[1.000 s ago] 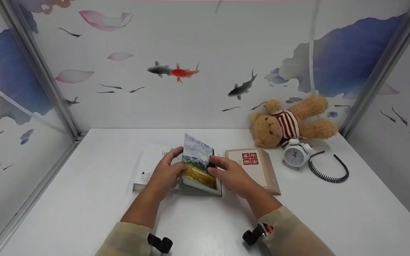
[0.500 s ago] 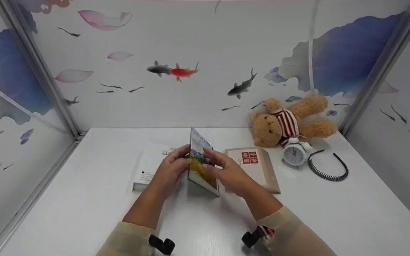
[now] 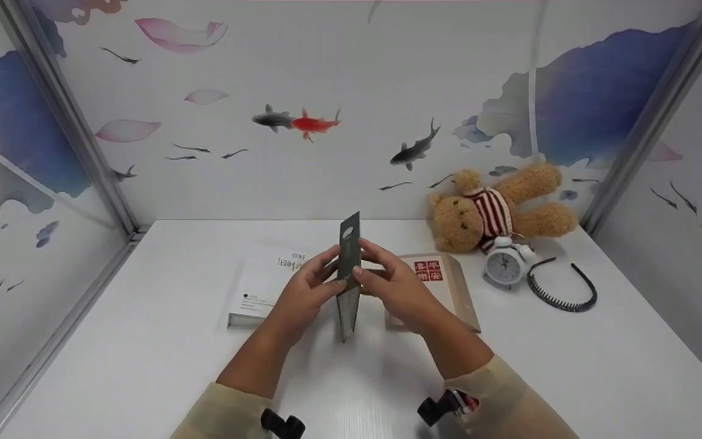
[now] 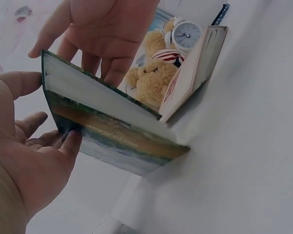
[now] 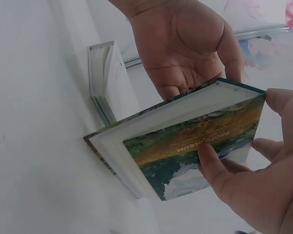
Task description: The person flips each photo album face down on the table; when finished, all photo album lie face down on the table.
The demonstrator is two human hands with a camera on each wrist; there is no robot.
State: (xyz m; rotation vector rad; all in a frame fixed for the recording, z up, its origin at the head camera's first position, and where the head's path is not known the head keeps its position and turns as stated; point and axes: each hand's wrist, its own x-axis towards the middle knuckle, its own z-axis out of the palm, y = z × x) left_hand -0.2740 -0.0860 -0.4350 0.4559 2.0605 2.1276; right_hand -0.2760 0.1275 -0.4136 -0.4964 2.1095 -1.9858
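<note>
The photo album point(image 3: 350, 259) stands upright before me, spine towards me, pale pages point(image 5: 161, 122) between its painted covers; my left hand point(image 3: 305, 296) and right hand point(image 3: 397, 289) pinch it from either side, thumbs by the spine, though I can't tell whether it touches the table point(image 3: 144, 366). A white book point(image 3: 253, 289) lies to its left and a tan book point(image 3: 439, 299) to its right, with an alarm clock point(image 3: 504, 265), teddy bear point(image 3: 457, 222) and dark headband point(image 3: 561, 305) further right.
</note>
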